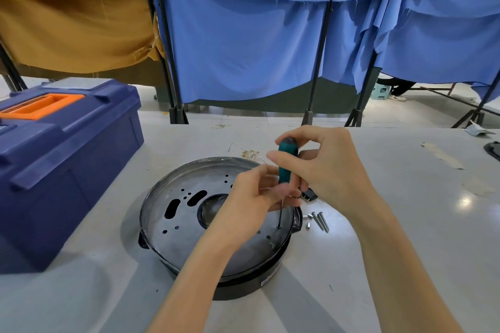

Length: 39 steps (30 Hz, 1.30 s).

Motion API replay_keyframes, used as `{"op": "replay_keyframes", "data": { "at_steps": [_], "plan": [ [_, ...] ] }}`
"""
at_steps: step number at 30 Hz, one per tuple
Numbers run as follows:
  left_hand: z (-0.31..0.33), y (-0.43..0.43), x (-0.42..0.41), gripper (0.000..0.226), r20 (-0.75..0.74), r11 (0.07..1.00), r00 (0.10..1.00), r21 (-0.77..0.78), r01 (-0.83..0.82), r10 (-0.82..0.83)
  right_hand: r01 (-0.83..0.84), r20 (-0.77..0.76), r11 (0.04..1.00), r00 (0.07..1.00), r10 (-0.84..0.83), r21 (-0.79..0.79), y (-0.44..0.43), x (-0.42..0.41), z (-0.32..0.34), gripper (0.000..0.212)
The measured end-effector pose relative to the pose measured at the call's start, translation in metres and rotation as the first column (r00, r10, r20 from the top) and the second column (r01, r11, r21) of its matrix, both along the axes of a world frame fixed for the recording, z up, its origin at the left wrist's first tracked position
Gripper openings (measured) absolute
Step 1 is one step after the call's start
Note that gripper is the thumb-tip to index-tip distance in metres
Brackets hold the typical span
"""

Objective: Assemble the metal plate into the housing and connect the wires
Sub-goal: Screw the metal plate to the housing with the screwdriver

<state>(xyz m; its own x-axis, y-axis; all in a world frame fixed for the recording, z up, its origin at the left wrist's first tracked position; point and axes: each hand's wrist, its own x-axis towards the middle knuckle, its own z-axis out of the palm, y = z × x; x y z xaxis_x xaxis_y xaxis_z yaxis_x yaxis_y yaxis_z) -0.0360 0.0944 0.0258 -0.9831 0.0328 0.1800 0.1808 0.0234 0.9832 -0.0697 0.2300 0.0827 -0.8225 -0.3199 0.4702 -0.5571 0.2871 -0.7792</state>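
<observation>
Here, the right hand (322, 170) is up high, its fingers curled tight round the green handle of one screwdriver (287, 163). The left hand (253, 196) sits lower, and its fingers pinch the thin shaft. The tip stands in a hole of the one round metal plate (186, 227), which lies inside the black housing (243, 285) on the table (411, 230). A few silver screws (319, 221) lie just beside it. The housing's white label (266, 282) is too small to read.

A blue toolbox (67, 170) blocks the table's (446, 211) left; loose screws (319, 221) lie just right of the housing (243, 282), bare surface beyond.
</observation>
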Motion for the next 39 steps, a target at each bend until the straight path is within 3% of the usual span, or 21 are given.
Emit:
{"op": "replay_keyframes", "data": {
  "at_steps": [2,4,7,10,12,15,16,20,22,25,28,31,33,35,37,39],
  "plan": [
    [-0.001,0.000,0.000,0.019,-0.034,0.994,0.994,-0.041,-0.103,0.102,0.090,-0.009,0.996,0.996,-0.090,-0.021,-0.004,-0.001,-0.001,0.029],
    [0.000,0.002,0.000,0.010,-0.065,0.994,0.993,-0.030,-0.102,0.100,0.136,-0.033,0.991,0.990,-0.135,0.019,-0.003,-0.002,-0.002,0.039],
    [-0.001,0.002,0.001,0.027,-0.051,0.999,0.998,-0.012,-0.046,0.046,0.042,-0.012,0.994,0.999,-0.041,0.103,0.004,0.002,0.001,0.040],
    [0.001,-0.004,0.002,0.020,-0.022,1.000,1.000,0.003,-0.017,0.017,-0.037,-0.018,0.998,0.999,0.037,0.042,0.005,0.000,0.002,0.023],
    [0.001,-0.001,0.001,0.027,-0.020,0.994,0.998,-0.089,-0.069,0.067,0.019,-0.037,1.000,0.999,-0.019,-0.001,0.001,0.000,0.000,0.012],
    [0.001,0.005,-0.001,0.022,-0.044,0.975,0.986,-0.146,-0.167,0.162,0.142,-0.089,0.987,0.987,-0.135,0.072,-0.003,0.000,-0.002,0.036],
    [0.001,0.006,0.000,0.016,-0.039,0.986,0.992,-0.111,-0.125,0.121,0.142,-0.080,0.986,0.988,-0.135,0.087,-0.001,0.001,0.000,0.040],
    [0.003,-0.003,0.004,0.025,0.007,0.999,0.999,-0.009,0.052,-0.052,-0.024,-0.007,0.999,1.000,0.024,0.040,0.006,0.003,0.004,0.029],
    [0.004,-0.005,0.004,0.018,0.008,0.997,1.000,-0.079,0.023,-0.023,-0.034,-0.004,0.999,0.999,0.034,-0.003,0.002,0.003,0.002,0.020],
    [0.001,-0.001,-0.001,0.038,-0.018,0.963,0.983,-0.197,-0.182,0.182,0.081,-0.016,0.997,0.997,-0.080,0.011,-0.010,0.004,-0.001,0.032],
    [0.002,0.000,-0.001,0.020,-0.004,0.988,0.992,-0.087,-0.124,0.124,0.150,-0.079,0.979,0.987,-0.140,0.139,-0.005,0.004,0.002,0.042],
    [0.001,-0.004,0.000,0.015,0.008,1.000,1.000,0.008,0.010,-0.010,0.030,-0.058,0.994,0.998,-0.024,0.107,0.003,0.006,0.005,0.022],
    [0.002,-0.002,0.002,0.014,-0.057,0.996,0.998,-0.081,-0.023,0.018,0.019,-0.041,0.999,0.999,-0.017,0.043,-0.001,0.005,0.004,0.014],
    [0.003,0.001,0.002,0.018,-0.138,0.979,0.986,-0.173,-0.111,0.088,0.108,-0.051,0.994,0.993,-0.107,0.032,-0.010,0.005,-0.001,0.031],
    [0.002,0.003,0.002,0.022,-0.145,0.985,0.984,-0.118,-0.124,0.106,0.246,-0.101,0.966,0.966,-0.238,0.083,-0.013,0.004,-0.004,0.049],
    [0.002,0.002,0.002,0.022,-0.082,0.995,0.993,-0.033,-0.089,0.086,0.271,-0.126,0.955,0.959,-0.256,0.123,-0.009,0.004,-0.003,0.051]
  ]
}}
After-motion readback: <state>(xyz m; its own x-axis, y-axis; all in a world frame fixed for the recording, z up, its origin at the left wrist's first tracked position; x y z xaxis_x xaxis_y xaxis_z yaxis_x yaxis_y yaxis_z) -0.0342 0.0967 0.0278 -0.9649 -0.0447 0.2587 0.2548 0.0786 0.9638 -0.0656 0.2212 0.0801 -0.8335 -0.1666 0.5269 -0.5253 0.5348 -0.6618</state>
